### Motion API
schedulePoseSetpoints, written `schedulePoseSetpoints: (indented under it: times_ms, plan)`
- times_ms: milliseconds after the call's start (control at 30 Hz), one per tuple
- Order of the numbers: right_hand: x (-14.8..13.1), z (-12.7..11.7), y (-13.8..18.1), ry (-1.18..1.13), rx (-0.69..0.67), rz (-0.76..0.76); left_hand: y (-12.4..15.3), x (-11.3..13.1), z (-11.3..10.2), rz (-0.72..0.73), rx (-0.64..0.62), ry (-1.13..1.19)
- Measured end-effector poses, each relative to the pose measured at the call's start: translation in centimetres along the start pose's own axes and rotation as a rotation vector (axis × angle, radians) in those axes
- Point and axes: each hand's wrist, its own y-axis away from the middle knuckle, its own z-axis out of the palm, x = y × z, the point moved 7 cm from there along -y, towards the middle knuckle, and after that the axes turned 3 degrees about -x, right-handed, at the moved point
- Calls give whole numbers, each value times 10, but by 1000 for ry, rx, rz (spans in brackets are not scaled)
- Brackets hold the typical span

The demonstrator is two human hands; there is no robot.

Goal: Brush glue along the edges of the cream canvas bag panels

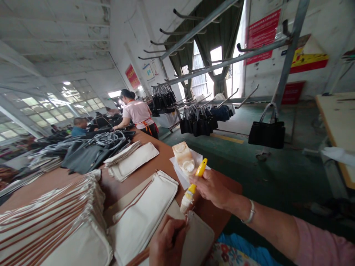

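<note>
My right hand [212, 187] grips a yellow-handled brush [201, 167] whose bristles, caked with something whitish, point down toward the table edge. Just beyond it sits a glue-stained, cream-coloured container [183, 155] on a white sheet [180, 176]. Near the table's front edge my left hand [168, 240] is closed, its fingers curled at the edge of a cream fabric piece [199, 234]; what they pinch is mostly hidden. To the left of this hand lies a cream fabric pouch [144, 210] with brown trim.
A fanned stack of cream pouches [52, 225] covers the left of the brown table [163, 151]. Farther back lie more cream pieces [135, 160] and dark bags [91, 151]. A person in pink [138, 112] stands beyond. A metal rack [222, 66] with hanging black bags [198, 120] stands at right.
</note>
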Motion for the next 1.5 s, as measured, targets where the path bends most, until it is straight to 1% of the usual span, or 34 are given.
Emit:
schedulePoseSetpoints:
  times_ms: [100, 167, 200, 233, 300, 333, 367, 500, 533, 567, 667, 700, 733, 833, 867, 900, 967, 1033, 1100, 1133, 1200, 1267, 1333, 1367, 1433, 1500]
  plan:
    - [-11, 12, 8, 66, -178, 4, 3, -4, 0, 0, 11, -48]
    - [-23, 12, 13, 143, -255, -27, 4, -4, 0, 25, 21, -72]
    - [-29, 10, 13, 182, -256, -44, 4, -2, 0, 45, 29, -83]
    - [-34, 6, 13, 217, -226, -66, 4, -1, 0, 66, 42, -95]
    - [-43, -1, 12, 269, -128, -131, 4, 3, -1, 107, 71, -119]
    - [-44, 0, 12, 286, -102, -163, 4, 5, -2, 126, 83, -133]
    - [-44, 3, 13, 295, -107, -186, 4, 7, -2, 143, 91, -148]
    - [-36, 25, 18, 294, -320, -177, 7, 10, -4, 198, 97, -210]
    - [-36, 26, 19, 301, -342, -172, 9, 11, -4, 215, 102, -226]
    - [-37, 24, 19, 315, -332, -173, 11, 12, -5, 234, 109, -241]
    - [-45, 13, 18, 335, -189, -195, 16, 14, -5, 282, 132, -285]
    - [-46, 12, 18, 326, -166, -196, 16, 14, -5, 290, 138, -296]
    - [-46, 14, 19, 311, -180, -190, 17, 15, -6, 294, 143, -305]
    - [-42, 29, 28, 264, -329, -138, 19, 18, -9, 278, 152, -324]
    - [-40, 30, 32, 241, -347, -112, 20, 20, -12, 263, 153, -333]
    - [-39, 28, 36, 214, -336, -89, 22, 23, -17, 240, 161, -345]
    - [-34, 15, 39, 139, -230, -14, 28, 29, -35, 174, 200, -377]
    - [-28, -1, 38, 33, -103, 2, 36, 36, -66, 91, 270, -420]
    - [-16, -14, 34, -61, -11, 24, 48, 44, -109, 13, 321, -483]
    - [-9, -17, 32, -90, 20, 40, 54, 48, -133, -22, 334, -525]
    - [6, -21, 29, -134, 65, 77, 65, 54, -186, -75, 326, -638]
    - [20, -22, 29, -184, 104, 105, 72, 52, -239, -177, 307, -789]
    - [31, -24, 30, -227, 137, 120, 69, 37, -280, -279, 209, -874]
    - [36, -25, 30, -232, 152, 128, 65, 26, -296, -311, 151, -883]
    - [44, -29, 31, -217, 186, 146, 51, -4, -317, -360, 59, -878]
    - [50, -33, 32, -183, 219, 175, 35, -43, -325, -388, 6, -888]
